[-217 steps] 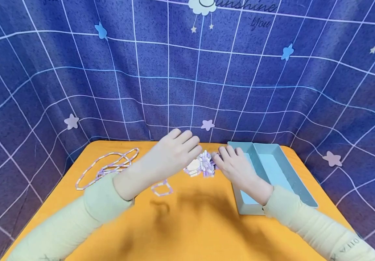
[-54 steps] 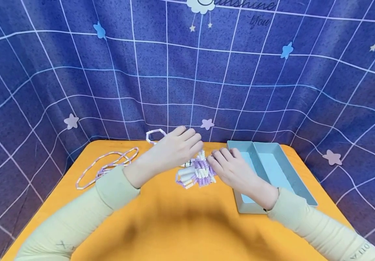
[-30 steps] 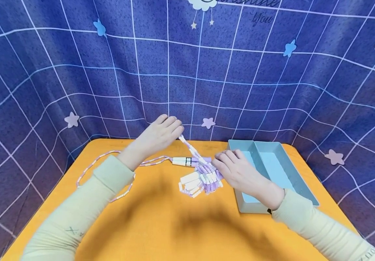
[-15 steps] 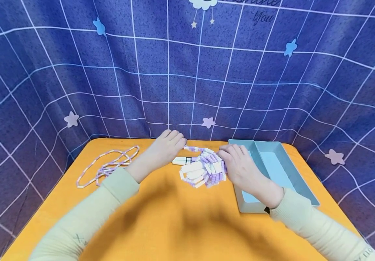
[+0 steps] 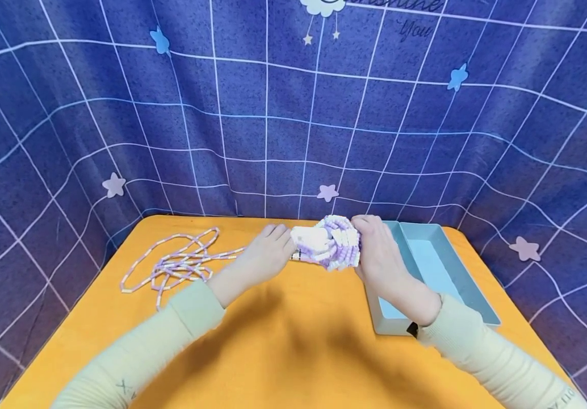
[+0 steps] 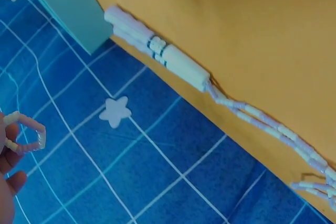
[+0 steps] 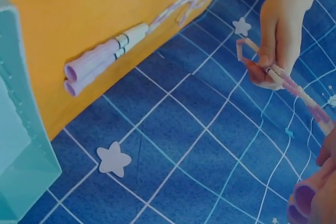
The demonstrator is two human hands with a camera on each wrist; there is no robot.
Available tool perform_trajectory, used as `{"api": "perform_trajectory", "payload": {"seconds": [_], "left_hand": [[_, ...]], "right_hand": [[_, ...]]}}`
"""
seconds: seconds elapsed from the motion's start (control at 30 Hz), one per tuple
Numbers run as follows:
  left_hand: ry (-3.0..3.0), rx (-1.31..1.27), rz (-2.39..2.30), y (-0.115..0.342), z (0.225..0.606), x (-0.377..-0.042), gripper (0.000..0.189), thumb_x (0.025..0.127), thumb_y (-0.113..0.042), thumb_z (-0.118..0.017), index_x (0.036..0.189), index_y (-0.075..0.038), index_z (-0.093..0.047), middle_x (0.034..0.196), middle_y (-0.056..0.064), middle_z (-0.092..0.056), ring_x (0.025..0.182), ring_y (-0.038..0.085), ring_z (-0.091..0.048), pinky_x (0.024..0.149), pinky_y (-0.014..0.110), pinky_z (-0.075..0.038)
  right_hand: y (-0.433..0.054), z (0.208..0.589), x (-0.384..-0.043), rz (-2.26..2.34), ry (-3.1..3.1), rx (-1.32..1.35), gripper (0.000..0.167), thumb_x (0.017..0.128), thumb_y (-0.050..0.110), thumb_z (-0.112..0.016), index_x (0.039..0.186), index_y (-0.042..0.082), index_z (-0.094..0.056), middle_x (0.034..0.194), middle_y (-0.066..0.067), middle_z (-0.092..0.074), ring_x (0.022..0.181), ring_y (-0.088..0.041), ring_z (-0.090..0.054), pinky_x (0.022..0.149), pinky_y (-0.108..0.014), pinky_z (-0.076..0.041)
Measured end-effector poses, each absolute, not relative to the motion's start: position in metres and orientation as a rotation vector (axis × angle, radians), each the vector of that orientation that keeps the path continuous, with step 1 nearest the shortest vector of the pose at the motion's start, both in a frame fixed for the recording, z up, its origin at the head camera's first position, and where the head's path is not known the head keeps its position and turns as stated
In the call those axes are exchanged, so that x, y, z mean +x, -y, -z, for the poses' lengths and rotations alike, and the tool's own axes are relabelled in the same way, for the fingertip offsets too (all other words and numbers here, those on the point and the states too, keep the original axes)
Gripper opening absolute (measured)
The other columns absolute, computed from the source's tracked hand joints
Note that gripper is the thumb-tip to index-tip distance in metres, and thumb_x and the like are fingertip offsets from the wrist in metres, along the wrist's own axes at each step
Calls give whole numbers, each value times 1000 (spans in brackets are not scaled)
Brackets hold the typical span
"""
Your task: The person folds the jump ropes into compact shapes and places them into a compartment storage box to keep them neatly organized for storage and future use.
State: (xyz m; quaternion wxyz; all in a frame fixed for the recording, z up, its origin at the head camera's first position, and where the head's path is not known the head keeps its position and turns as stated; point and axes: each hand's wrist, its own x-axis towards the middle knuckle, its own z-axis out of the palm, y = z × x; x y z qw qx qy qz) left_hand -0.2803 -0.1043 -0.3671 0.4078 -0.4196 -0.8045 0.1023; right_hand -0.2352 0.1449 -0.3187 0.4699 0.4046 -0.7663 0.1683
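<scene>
My right hand [image 5: 382, 250] grips a bundled beaded jump rope [image 5: 344, 244], its white-and-purple cord coiled round the paired handles. Purple hollow handle ends [image 7: 304, 200] stick out of that hand in the right wrist view. To its left, my left hand [image 5: 268, 253] pinches the cord's loose end; a small bead loop [image 6: 39, 129] pokes out past its fingers in the left wrist view. Below the bundle, a second jump rope lies on the table, its two handles [image 6: 176, 61] side by side. The bundle and left hand hide most of those handles in the head view.
The second rope's beaded cord [image 5: 183, 262] lies tangled on the left of the orange table [image 5: 252, 352]. A blue-green two-compartment box [image 5: 428, 227] stands at the right, beneath my right forearm. A blue gridded curtain [image 5: 293, 136] hangs behind.
Over the last second the cord stretched between my hands has shortened as it wraps onto the bundle. The bundle has risen and tilted, and my left hand has come down close to it.
</scene>
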Motion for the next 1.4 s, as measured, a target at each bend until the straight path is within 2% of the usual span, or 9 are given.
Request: {"api": "perform_trajectory", "payload": {"seconds": [0.17, 0.37, 0.53, 0.67, 0.8, 1.0, 1.23, 1.4], "left_hand": [[2022, -1062, -217, 94, 373, -270, 28, 94, -10, -25, 92, -6, -52, 88, 8, -52, 85, 25, -49, 74, 35, -39], [2098, -1048, -332, 79, 374, -242, 34, 93, -7, -21, 89, -5, -55, 82, 6, -52, 79, 23, -46, 67, 32, -35], [2097, -991, -373, 67, 372, -219, 39, 92, -6, -18, 91, -6, -57, 80, 6, -56, 77, 22, -48, 65, 30, -32], [2096, -941, -410, 59, 367, -202, 38, 93, -7, -19, 96, -5, -56, 83, 6, -55, 77, 22, -49, 65, 30, -32], [2095, -939, -440, 53, 359, -188, 33, 92, -9, -26, 97, -5, -58, 85, 5, -54, 78, 21, -49, 66, 30, -35], [2083, -947, -406, 48, 346, -174, 33, 92, -10, -31, 96, -3, -63, 82, 5, -54, 77, 20, -48, 67, 30, -35], [1943, -972, -291, 48, 327, -169, 32, 92, -3, -33, 91, -2, -66, 79, 5, -57, 72, 18, -51, 61, 25, -39], [1845, -1062, 18, 51, 319, -172, 26, 94, 2, -38, 88, -1, -64, 84, 7, -58, 76, 18, -55, 67, 23, -47]], "right_hand": [[-147, 318, -236, -442, 1977, 902, 38, 78, -7, -53, 113, -5, -38, 96, -19, -47, 82, -33, -45, 65, -41, -37], [-148, 320, -237, -403, 2096, 787, 48, 74, -8, -63, 116, -4, -39, 95, -18, -46, 81, -32, -43, 60, -37, -34], [-146, 320, -237, -348, 2183, 706, 51, 72, -9, -65, 116, -4, -40, 93, -18, -46, 79, -32, -43, 57, -36, -32], [-145, 324, -241, -278, 2207, 666, 46, 75, -7, -61, 117, -5, -42, 92, -18, -47, 76, -33, -44, 54, -38, -33], [-144, 328, -241, -222, 2219, 627, 39, 81, -5, -55, 117, -5, -42, 92, -18, -47, 75, -33, -43, 53, -38, -31], [-141, 335, -240, -104, 2137, 591, 23, 93, 2, -38, 114, -3, -45, 90, -17, -49, 73, -31, -43, 53, -38, -28], [-134, 335, -235, 2, 2041, 560, 27, 97, 10, -27, 111, -2, -47, 90, -14, -49, 76, -31, -45, 54, -38, -27], [-130, 334, -232, 22, 2040, 555, 30, 97, 11, -25, 113, -2, -47, 92, -15, -49, 77, -31, -46, 55, -39, -28]]}}
